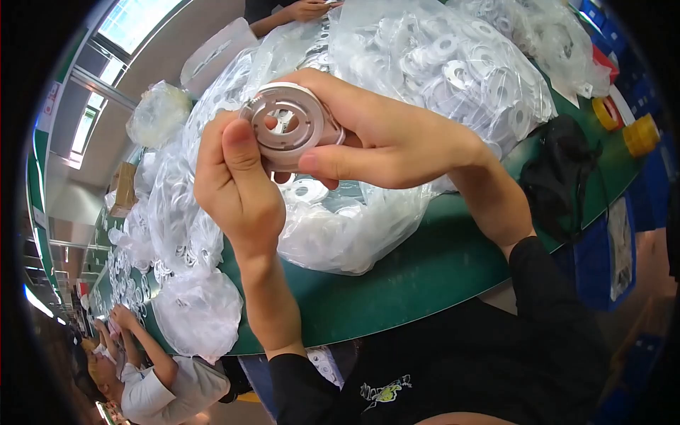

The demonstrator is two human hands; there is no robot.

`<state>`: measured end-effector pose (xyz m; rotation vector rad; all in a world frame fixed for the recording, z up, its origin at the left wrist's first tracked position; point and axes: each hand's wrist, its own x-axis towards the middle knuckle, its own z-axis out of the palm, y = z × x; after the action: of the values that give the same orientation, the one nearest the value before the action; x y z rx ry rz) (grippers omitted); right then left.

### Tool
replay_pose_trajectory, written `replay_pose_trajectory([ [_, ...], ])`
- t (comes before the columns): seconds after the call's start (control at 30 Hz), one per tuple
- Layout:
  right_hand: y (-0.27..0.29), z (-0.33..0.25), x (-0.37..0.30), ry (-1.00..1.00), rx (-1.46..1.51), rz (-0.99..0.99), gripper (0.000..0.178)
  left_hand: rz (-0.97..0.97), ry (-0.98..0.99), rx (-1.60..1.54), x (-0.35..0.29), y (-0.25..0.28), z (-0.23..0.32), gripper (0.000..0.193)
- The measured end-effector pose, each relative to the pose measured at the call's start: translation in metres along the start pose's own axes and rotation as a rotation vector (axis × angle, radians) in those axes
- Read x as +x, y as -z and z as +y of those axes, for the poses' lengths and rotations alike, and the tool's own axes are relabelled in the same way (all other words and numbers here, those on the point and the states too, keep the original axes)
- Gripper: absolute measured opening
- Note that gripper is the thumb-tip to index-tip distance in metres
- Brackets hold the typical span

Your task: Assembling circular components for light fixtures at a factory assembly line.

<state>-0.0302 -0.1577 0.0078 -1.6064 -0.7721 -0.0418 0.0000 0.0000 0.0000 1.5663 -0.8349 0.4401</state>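
Observation:
A round white plastic ring part [287,124] with cut-out slots is held up between both hands above the green table [425,262]. My left hand [234,184] grips its lower left edge, thumb pressed on the rim. My right hand [382,138] wraps around its right side, fingers over the top and thumb below. Just behind the hands lies a big clear plastic bag [425,78] full of several similar white rings.
More clear bags of white parts [191,304] trail along the table to the left. A black pouch [559,177] and yellow tape rolls [641,134] lie at the right. A co-worker in white [156,382] sits lower left; another person's hand [304,10] shows at the top.

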Motion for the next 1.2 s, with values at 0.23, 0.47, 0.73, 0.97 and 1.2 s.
replay_pose_trajectory([
  [0.23, 0.003, -0.007, -0.001, -0.067, 0.052, 0.063, 0.033, -0.069, 0.1, -0.095, 0.001, -0.003, 0.0, 0.018],
  [0.47, 0.002, -0.009, -0.003, -0.033, 0.125, 0.012, 0.038, -0.298, 0.162, -0.428, -0.002, 0.002, 0.013, 0.028],
  [0.73, 0.006, 0.0, -0.002, -0.047, 0.022, 0.045, 0.033, -0.197, 0.228, -0.427, 0.003, -0.01, 0.007, 0.029],
  [0.97, 0.0, 0.015, 0.011, -0.069, 0.035, 0.126, 0.023, -0.102, 0.282, -0.329, 0.009, -0.001, -0.015, 0.028],
  [1.2, 0.005, 0.004, 0.005, -0.026, 0.057, 0.127, 0.029, -0.169, 0.113, -0.227, 0.008, -0.003, -0.007, 0.034],
])
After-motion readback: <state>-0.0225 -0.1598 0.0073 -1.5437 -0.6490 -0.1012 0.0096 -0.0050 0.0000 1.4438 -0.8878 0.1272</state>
